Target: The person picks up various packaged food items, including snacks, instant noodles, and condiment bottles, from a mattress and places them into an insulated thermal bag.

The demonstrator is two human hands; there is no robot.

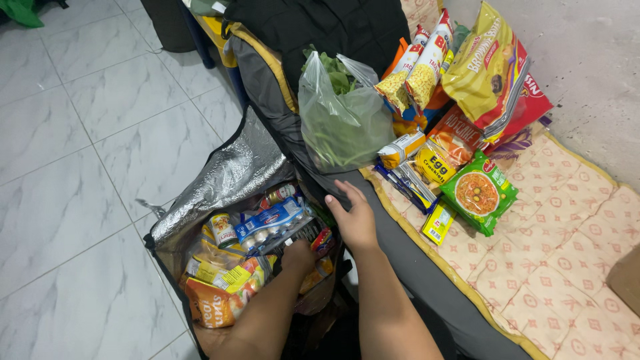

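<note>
The left hand [299, 257] reached down among soft, crinkly food packets [223, 277] inside the insulated bag [227, 177] on the floor; its grip could not be told. The right hand [353, 217] rested open on the bag's rim. The packets were probably light, slippery and crushable, best pinched at a sealed edge.

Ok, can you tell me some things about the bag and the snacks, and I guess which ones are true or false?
1. The left hand reaches down into the silver-lined bag. True.
2. The right hand holds the green noodle packet. False: it rests on the bag's edge, apart from the packet.
3. The clear plastic bag holds leafy greens. True.
4. The silver-lined bag is empty. False: it is full of packets and tins.
5. The floor is wooden. False: it is pale tile.
</note>
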